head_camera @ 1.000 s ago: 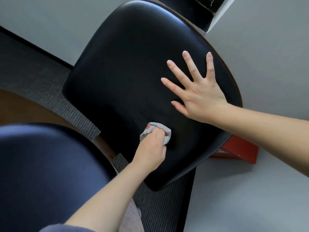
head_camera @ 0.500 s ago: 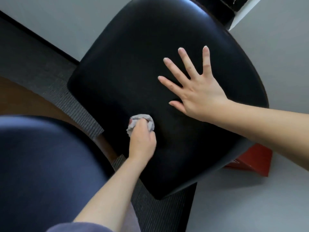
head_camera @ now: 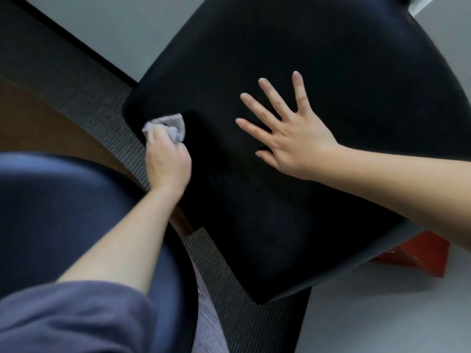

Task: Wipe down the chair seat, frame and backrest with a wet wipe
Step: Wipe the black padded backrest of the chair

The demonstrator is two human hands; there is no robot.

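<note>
Left hand (head_camera: 167,159) grips a crumpled grey wet wipe (head_camera: 169,126) against the smooth black padded chair seat (head_camera: 318,59); right hand (head_camera: 293,133) rests flat, fingers (head_camera: 297,90) spread straight.

Left hand (head_camera: 167,161) covers much of the wet wipe (head_camera: 169,122).

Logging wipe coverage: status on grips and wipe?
Left grip holds crumpled wipe at black pad's left edge. Right grip flat on pad, fingers spread. Red box below pad's right corner, out of the way.
</note>
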